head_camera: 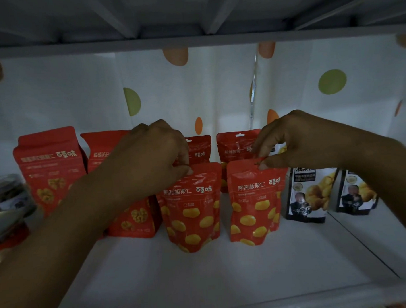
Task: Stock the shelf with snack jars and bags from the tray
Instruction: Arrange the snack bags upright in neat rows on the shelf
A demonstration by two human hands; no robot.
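A white shelf point(224, 268) backed by dotted sheeting already carries red and dark bags along its far side, with a jar point(8, 197) at left. The left hand point(151, 160) and right hand point(298, 141) each pinch the top edge of a red chestnut bag, left bag point(192, 211) and right bag point(254, 205), standing them in the near row. Stocking looks well advanced; the tray is not visible.

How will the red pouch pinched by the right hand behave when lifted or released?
Probably floppy: the red pouch looks creased. Likely slippery, as its film is glossy. It may tip: the right hand pinches its top.
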